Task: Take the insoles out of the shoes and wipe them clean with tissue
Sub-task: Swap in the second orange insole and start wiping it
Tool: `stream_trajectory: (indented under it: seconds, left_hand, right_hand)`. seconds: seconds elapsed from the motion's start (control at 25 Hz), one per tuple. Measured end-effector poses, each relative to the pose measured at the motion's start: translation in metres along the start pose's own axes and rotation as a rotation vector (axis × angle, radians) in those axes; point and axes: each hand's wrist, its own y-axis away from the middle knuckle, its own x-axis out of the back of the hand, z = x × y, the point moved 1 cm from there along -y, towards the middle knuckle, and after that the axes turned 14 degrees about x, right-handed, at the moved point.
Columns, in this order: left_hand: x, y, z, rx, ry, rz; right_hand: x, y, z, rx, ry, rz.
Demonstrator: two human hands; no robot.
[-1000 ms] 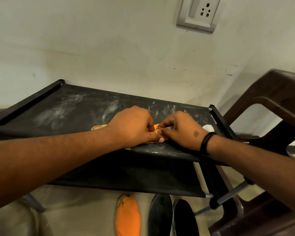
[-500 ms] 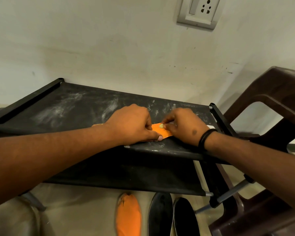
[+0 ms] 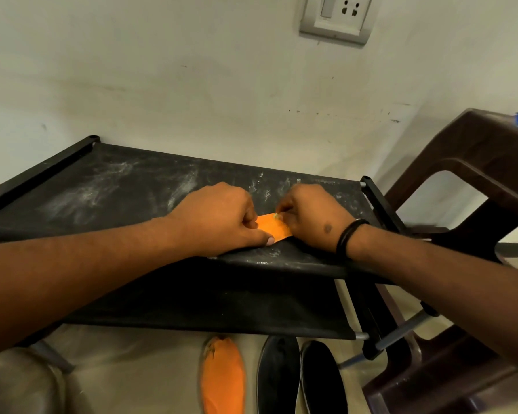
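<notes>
On a dusty black fabric rack shelf [image 3: 108,192], the left hand [image 3: 219,218] presses down a flat orange foam insole [image 3: 274,230] while the right hand [image 3: 310,218] closes over something unseen, so wiping could pick up the shelf's dust.

Scuffed pale wall [image 3: 192,85], socket plate [image 3: 337,17], brown chair [image 3: 476,162].

Both forearms are bare, sleeveless, and a black band [image 3: 349,236] circles the right wrist.
</notes>
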Motion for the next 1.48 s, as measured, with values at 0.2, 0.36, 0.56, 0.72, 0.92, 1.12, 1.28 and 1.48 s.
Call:
stream_trajectory:
  seconds: [0.2,0.36,0.56,0.72,0.92,1.12,1.28,1.48]
  left_hand:
    - [0.006,-0.001,0.01,0.038,-0.11,0.003]
    - [0.008,0.001,0.022,0.102,-0.167,0.069]
    - [0.001,-0.003,0.024,0.103,-0.143,0.12]
    - [-0.004,-0.006,0.018,0.092,-0.119,0.116]
    - [-0.004,-0.008,0.014,0.092,-0.067,0.089]
    - [-0.004,-0.006,0.012,0.091,-0.027,0.105]
    - [-0.003,-0.005,0.011,0.07,-0.024,0.122]
    - [-0.004,-0.006,0.012,0.08,-0.035,0.105]
  right_hand:
    - [0.013,0.009,0.015,-0.02,-0.069,0.029]
    - [0.007,0.017,0.005,0.065,-0.067,0.044]
    - [0.012,0.022,0.016,0.05,-0.109,0.03]
    - [0.011,0.016,0.033,-0.025,-0.044,0.022]
    - [0.005,0.001,0.025,-0.037,-0.091,0.067]
    - [-0.002,-0.011,-0.008,0.071,-0.151,0.043]
    - [0.004,-0.01,-0.003,0.099,-0.12,-0.027]
    - [0.018,0.0,0.036,-0.002,-0.014,-0.047]
